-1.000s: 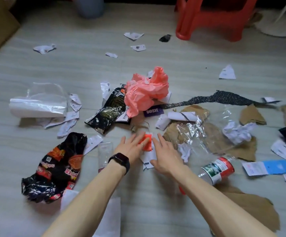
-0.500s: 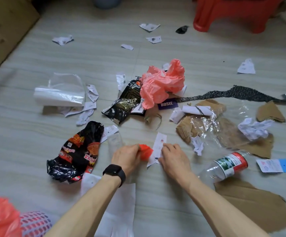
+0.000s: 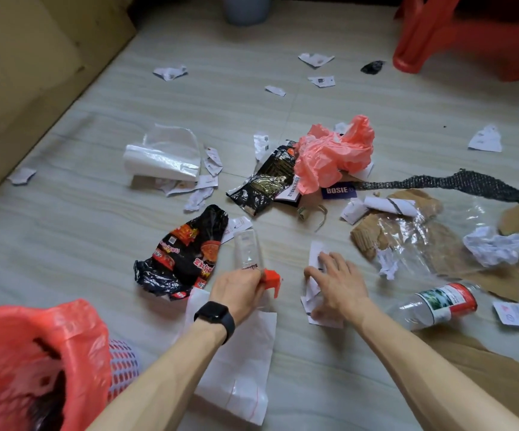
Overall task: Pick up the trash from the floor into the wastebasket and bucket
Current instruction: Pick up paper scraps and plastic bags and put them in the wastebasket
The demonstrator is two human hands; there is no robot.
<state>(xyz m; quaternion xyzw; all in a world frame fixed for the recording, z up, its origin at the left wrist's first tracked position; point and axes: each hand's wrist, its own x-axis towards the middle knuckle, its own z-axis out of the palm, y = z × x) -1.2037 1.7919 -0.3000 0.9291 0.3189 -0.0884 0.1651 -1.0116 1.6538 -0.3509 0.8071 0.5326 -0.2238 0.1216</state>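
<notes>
**Most of the litter yet to be lifted**

From my remote seat, the pale floor (image 3: 96, 244) fills the view and trash lies over most of it. I judge the job to be at an early stage, with dozens of pieces waiting. A box (image 3: 34, 57) walls the left edge and a red stool (image 3: 457, 35) stands far right. The grey bucket (image 3: 245, 10) sits at the back, well apart from both hands, its inside out of sight. The wastebasket (image 3: 65, 309), lined in red plastic, is at near left beside the left arm. It is blurred, with something dark in it.

Torn cardboard (image 3: 485, 377) spreads across the near right. A pink bag (image 3: 332, 154) is heaped at centre with a mesh strip (image 3: 454, 181) trailing to its right, and a clear bag (image 3: 161, 157) lies to the left. A black wrapper (image 3: 186, 256) sits just left of the left hand, and a bottle (image 3: 438, 303) lies on its side beside the right forearm. A white sheet (image 3: 245, 362) lies under the left arm.

The left hand (image 3: 239, 290), with a dark band at the wrist, is curled round a red scrap (image 3: 272, 279), which is off the floor and near the wastebasket. The right hand (image 3: 339, 287) has its fingers spread and presses on paper slips (image 3: 314, 293) that lie flat on the floor. Small white scraps (image 3: 315, 59) dot the far floor
</notes>
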